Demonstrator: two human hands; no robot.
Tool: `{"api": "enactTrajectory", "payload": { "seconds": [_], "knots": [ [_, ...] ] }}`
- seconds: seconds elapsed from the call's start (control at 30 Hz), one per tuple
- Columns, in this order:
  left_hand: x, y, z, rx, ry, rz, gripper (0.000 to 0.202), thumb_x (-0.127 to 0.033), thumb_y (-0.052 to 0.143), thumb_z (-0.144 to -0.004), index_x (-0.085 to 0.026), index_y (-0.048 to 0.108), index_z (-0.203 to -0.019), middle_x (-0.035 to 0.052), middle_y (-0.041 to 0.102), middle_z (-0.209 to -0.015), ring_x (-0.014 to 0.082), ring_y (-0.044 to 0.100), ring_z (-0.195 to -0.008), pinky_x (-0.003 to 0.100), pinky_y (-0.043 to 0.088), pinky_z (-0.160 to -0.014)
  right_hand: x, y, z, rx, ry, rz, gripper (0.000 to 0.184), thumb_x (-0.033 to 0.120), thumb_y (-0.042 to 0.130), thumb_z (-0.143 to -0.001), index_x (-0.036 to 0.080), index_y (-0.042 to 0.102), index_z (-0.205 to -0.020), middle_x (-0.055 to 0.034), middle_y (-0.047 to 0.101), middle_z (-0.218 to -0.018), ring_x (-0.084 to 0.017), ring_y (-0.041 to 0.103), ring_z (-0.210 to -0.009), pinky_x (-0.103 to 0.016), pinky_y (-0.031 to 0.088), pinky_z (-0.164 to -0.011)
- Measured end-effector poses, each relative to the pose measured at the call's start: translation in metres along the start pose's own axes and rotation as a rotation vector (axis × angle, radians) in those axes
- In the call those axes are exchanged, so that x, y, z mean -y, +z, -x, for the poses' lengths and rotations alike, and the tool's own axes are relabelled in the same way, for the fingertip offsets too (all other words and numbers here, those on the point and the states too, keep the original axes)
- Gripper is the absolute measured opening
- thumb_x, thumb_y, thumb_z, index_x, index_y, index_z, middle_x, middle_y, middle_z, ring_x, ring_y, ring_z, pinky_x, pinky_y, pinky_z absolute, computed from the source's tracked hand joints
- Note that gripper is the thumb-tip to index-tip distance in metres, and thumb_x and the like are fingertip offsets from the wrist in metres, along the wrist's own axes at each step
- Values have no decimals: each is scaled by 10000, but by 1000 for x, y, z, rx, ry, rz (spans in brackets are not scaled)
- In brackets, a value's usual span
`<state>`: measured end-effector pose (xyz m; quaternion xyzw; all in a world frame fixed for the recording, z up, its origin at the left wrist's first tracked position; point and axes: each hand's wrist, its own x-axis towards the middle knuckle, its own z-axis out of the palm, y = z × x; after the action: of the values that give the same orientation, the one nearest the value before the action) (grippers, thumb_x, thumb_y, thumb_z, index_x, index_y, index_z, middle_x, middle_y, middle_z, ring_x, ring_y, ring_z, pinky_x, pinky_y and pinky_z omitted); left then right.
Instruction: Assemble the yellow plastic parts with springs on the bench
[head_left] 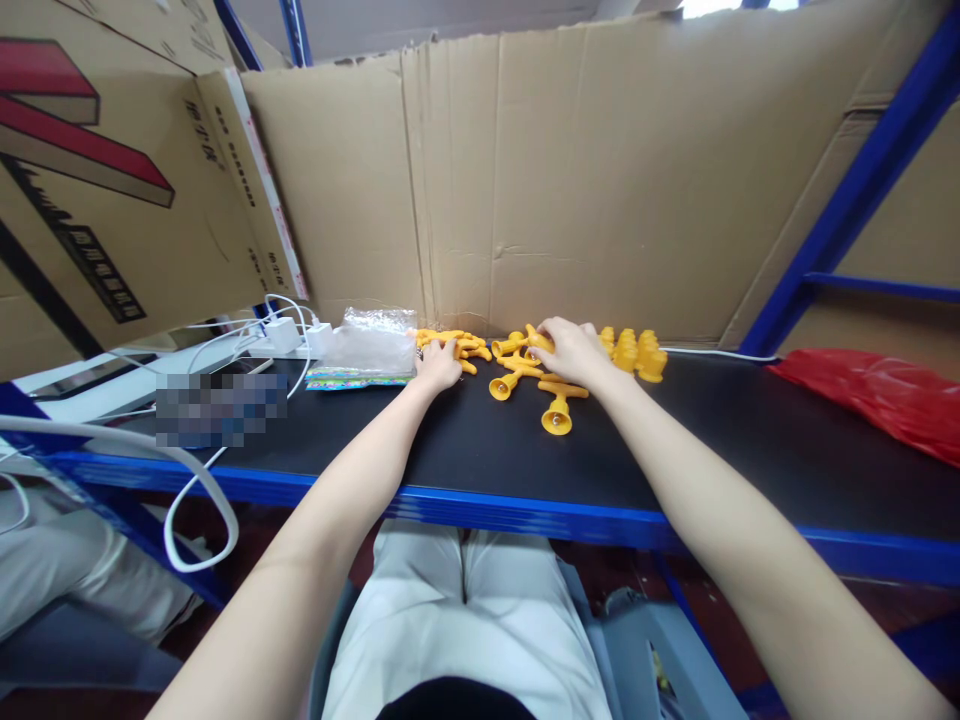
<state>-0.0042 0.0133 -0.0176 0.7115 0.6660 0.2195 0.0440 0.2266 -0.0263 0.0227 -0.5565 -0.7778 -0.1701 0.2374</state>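
Note:
My left hand reaches into a pile of yellow plastic handles at the back of the shelf. Its fingers bend down and close on a handle there; the fingertips are partly hidden. Farther right, my right hand has its fingers closed on a yellow hand bell, just above other bells. Below and beside it lie several more with T-shaped handles, among them one bell with its open mouth and metal clapper facing me and another bell to its left. Yellow bell cups stand in rows right of my right hand.
Clear plastic bags lie on a colourful printed stack at left. White chargers and cables run beside them. A red plastic bag rests at right. Cardboard walls the back; the blue shelf edge runs in front.

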Motion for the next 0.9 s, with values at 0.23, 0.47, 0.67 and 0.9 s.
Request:
{"api": "enactTrajectory", "payload": {
  "seconds": [0.23,0.47,0.67,0.9],
  "knots": [
    [9,10,-7,-16,27,25,468,-421,378,-885,-261,428,-1322,120,317,-1427,294,321,-1347,456,294,-1086,-1,0,0,12,7,6,231,348,508,-850,182,587,-991,-109,650,-1065,-282,581,-976,-407,360,-820],
    [15,18,-8,69,86,-53,616,-361,449,-856,-231,283,-1434,132,67,-1565,304,125,-1428,467,233,-1114,-1,1,1,15,4,18,243,361,499,-845,180,590,-980,-115,648,-1045,-275,585,-939,-403,357,-806],
    [7,12,-2,98,69,-67,655,-413,476,-837,-291,265,-1445,116,31,-1572,346,109,-1423,548,216,-1094,0,-1,1,30,14,22,243,359,504,-833,175,586,-969,-116,647,-1022,-274,587,-916,-408,352,-813],
    [4,8,2,93,63,-70,620,-440,445,-849,-327,281,-1436,84,21,-1576,358,76,-1425,596,173,-1089,-5,-5,-2,-3,88,18,259,363,493,-817,172,599,-956,-120,656,-1019,-279,584,-946,-429,358,-839]
  ]
}}
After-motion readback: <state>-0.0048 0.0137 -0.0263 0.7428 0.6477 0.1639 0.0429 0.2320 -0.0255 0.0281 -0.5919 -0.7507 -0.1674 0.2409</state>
